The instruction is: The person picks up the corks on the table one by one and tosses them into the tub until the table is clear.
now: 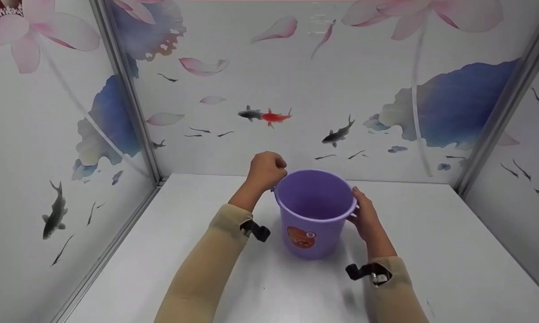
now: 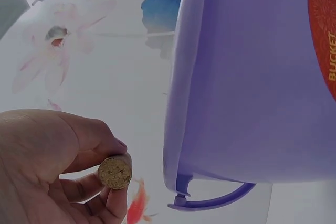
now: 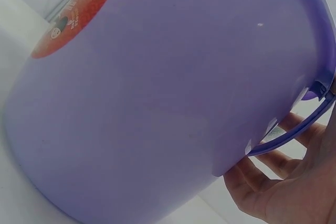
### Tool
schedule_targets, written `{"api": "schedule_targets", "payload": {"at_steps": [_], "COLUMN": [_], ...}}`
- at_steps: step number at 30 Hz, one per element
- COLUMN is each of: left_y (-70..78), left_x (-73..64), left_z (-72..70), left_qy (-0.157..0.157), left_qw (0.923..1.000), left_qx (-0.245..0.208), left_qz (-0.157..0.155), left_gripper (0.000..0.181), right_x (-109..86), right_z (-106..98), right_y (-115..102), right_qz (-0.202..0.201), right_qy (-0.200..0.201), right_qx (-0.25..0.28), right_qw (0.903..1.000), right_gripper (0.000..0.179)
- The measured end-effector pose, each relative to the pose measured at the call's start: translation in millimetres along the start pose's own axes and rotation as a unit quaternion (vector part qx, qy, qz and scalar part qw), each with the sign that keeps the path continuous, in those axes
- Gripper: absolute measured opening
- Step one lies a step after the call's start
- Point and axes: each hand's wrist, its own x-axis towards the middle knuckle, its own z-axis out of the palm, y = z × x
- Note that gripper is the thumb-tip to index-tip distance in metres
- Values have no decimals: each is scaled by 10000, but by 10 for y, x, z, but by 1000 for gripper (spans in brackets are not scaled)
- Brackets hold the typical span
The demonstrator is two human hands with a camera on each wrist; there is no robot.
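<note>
A purple plastic bucket (image 1: 327,237) stands upright on the white table, with a red-orange label (image 1: 300,237) on its front. My left hand (image 1: 265,171) is beside the left of the rim. In the left wrist view its thumb and fingers pinch a cork (image 2: 115,172), whose round speckled end faces the camera; the cork is hidden in the head view. My right hand (image 1: 367,220) holds the bucket's right side, thumb at the rim. The right wrist view shows its fingers (image 3: 252,174) against the wall, near the purple handle (image 3: 296,132). The bucket's bottom inside is partly hidden.
White panels (image 1: 233,152) painted with fish, petals and lotus leaves enclose the table (image 1: 197,269) at the back and both sides. Metal corner posts (image 1: 130,94) join the panels. Black wrist-camera mounts (image 1: 258,231) stick out from both tan sleeves.
</note>
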Motion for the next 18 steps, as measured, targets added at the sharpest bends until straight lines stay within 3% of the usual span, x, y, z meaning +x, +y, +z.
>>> {"api": "schedule_targets", "payload": {"at_steps": [9, 18], "left_y": [86, 285], "left_x": [-16, 5], "left_z": [92, 222], "left_qy": [32, -77], "left_qw": [9998, 9994], "left_qx": [45, -70], "left_qz": [212, 328], "left_gripper": [24, 24], "right_x": [8, -7], "right_z": [58, -17], "right_y": [34, 14], "right_qz": [-52, -10], "right_qy": [-40, 68], "right_qx": [-8, -41], "right_qw": [10000, 10000], "right_gripper": [68, 70]}}
